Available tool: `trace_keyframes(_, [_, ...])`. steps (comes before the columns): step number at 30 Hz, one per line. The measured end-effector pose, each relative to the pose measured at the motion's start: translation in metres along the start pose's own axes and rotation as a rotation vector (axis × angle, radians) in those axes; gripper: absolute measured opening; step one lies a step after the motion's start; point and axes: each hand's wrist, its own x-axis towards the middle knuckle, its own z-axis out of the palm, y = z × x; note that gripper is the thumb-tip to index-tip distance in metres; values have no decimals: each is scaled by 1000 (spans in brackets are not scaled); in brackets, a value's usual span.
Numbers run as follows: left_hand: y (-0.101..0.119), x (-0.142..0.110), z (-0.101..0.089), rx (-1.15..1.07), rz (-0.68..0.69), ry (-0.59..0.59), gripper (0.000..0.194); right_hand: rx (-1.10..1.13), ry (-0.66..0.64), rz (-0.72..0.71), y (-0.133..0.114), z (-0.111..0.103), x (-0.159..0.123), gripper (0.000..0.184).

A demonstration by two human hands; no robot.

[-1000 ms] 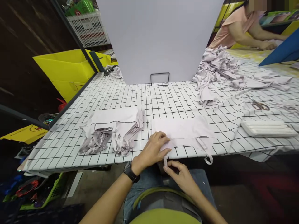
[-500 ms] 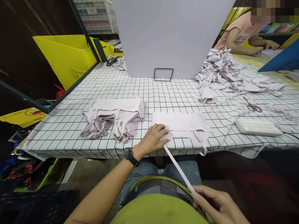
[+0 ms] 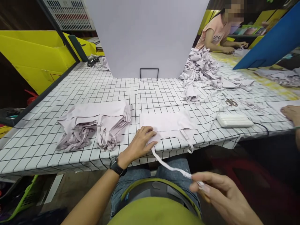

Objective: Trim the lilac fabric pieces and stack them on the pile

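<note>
A pale lilac fabric piece lies flat at the near edge of the grid-patterned table. My left hand, with a black watch on the wrist, presses its near left corner with fingers curled down. A long strap runs from that corner off the table towards my lap. My right hand pinches the strap's free end, low over my lap. A second strap hangs from the piece over the table edge.
A stack of like pieces lies left of my left hand. A heap of fabric, scissors and a white flat box are to the right. A grey board stands behind. Another person works far right; someone's hand rests at the right edge.
My right hand pulled the strap out from the table edge down to my lap, then drew it rightwards; it now sags slightly. The left hand stayed on the corner.
</note>
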Motion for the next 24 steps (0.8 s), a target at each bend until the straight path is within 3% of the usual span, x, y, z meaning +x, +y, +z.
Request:
trace_keyframes(5, [34,-2,-17,-247,-10,136,18,-41,-107,-116,-5,24,44,36])
trace_keyframes(8, [59,-4,-27,-432,6,126,13,-87,-157,-141,-4,30,64,36])
trace_keyframes(11, [71,-4,-30,-475,1,105,11,-172,-152,-179,-4,36,74,35])
trace_keyframes(15, [69,-3,-24,-462,-65,103,10,-232,-60,-304,-6,43,79,28])
trace_keyframes(19, [56,3,-14,-409,-85,139,8,-159,10,-151,-5,49,84,31])
trace_keyframes(22, [40,11,-8,-150,-114,143,12,-58,32,-58,-8,55,90,36])
trace_keyframes(24, [29,19,-4,15,-117,79,18,-43,36,-11,-12,58,96,37])
